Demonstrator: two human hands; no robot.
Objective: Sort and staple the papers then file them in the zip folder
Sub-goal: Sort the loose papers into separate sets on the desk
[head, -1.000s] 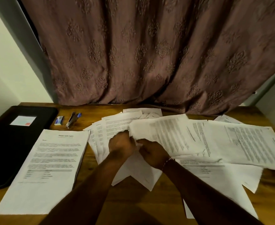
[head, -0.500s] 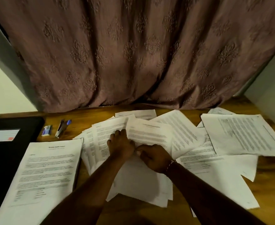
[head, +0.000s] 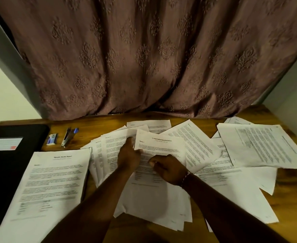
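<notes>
Loose printed sheets lie scattered over the middle and right of the wooden table (head: 289,190). My left hand (head: 129,153) and my right hand (head: 167,168) both hold a small stack headed "Internship Documentation" (head: 161,142) at the centre, fingers curled on its left edge and middle. A squared pile headed "Sample Health Report" (head: 53,183) lies at the left. The black zip folder (head: 13,158) sits at the far left, closed, with a white label. A stapler (head: 69,137) and a small staple box (head: 52,139) lie behind the pile.
A brown patterned curtain (head: 153,58) hangs along the back edge of the table. More sheets (head: 259,148) overlap at the right, one reaching the table's right side. Pale walls stand at both sides.
The Internship Documentation sheets were gathered from a bent, lifted state into a flatter stack between both hands. The camera tilted up, so the table sits lower in view.
</notes>
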